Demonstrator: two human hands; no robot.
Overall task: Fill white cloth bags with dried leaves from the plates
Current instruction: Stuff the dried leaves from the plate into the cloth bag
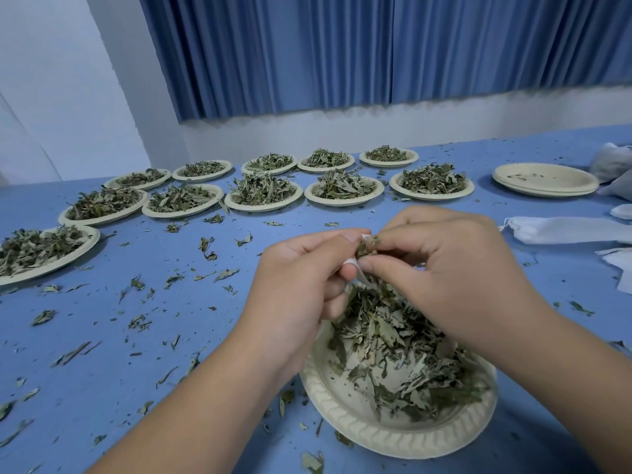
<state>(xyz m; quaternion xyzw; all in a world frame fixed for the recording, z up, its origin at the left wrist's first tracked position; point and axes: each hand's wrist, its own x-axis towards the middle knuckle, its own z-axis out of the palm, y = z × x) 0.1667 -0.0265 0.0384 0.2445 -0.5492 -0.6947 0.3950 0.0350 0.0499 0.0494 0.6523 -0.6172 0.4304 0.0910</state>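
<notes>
A pale paper plate (355,429) near the front edge holds a heap of dried leaves (393,340). Above it my left hand (301,282) grips the mouth of a white cloth bag (352,263), most of it hidden behind my fingers. My right hand (444,265) pinches a tuft of leaves at the bag's opening, fingertips meeting those of the left hand. An empty white cloth bag (561,230) lies flat at the right.
Several plates of dried leaves (263,193) stand in two rows across the back and left of the blue table (136,336). A stack of empty plates (545,179) sits at the back right, with filled bags (612,162) beyond. Leaf crumbs litter the table.
</notes>
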